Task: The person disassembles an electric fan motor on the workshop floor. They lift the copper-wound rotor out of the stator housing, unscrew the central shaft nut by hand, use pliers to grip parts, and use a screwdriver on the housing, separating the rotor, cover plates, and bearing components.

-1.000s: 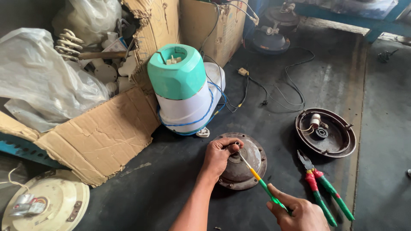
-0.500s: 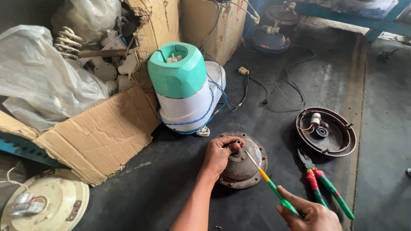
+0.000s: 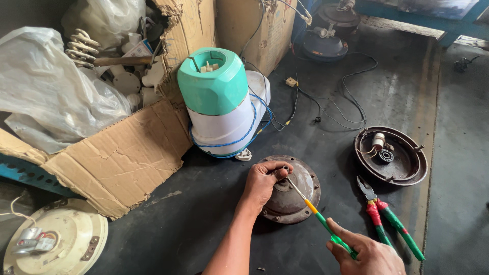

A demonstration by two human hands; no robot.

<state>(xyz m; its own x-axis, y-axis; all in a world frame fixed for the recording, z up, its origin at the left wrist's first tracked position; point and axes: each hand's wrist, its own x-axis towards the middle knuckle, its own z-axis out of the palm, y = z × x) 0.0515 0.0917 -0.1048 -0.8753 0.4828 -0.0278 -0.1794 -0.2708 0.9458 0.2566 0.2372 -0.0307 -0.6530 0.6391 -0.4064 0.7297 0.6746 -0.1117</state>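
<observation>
Left hand (image 3: 262, 183) is gripping rusty round motor cover (image 3: 290, 189) lying on dark floor (image 3: 204, 224). Right hand (image 3: 369, 254), grip closed, is holding green-handled screwdriver (image 3: 316, 216), tip on cover's top, pliers (image 3: 389, 219) just beside.

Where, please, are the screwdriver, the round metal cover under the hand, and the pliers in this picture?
screwdriver (image 3: 322, 223): head view, on its green and orange handle.
round metal cover (image 3: 300, 196): head view, on its rusty domed top, right of the left hand.
pliers (image 3: 392, 224): head view, on the red and green handles.
</observation>
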